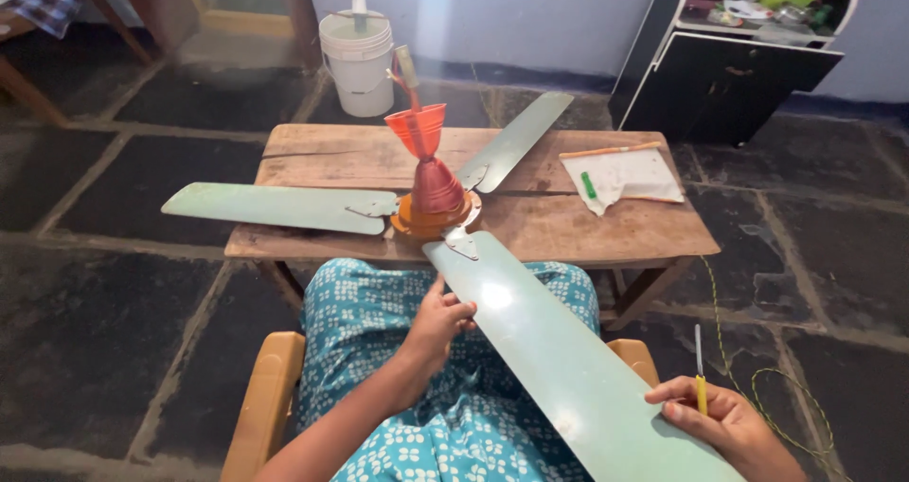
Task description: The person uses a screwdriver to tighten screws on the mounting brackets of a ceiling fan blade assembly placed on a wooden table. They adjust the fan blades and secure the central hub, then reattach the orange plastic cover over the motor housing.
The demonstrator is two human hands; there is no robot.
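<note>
Now the left hand is gripping one of three fan blades with curled fingers, while the right hand is pinching one screwdriver; the fan is resting on the tabletop.

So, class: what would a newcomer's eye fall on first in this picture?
A pale green three-bladed ceiling fan lies on the low wooden table, its orange hub at the centre. The left hand grips the nearest blade, while the right hand holds a yellow-handled screwdriver.
</note>
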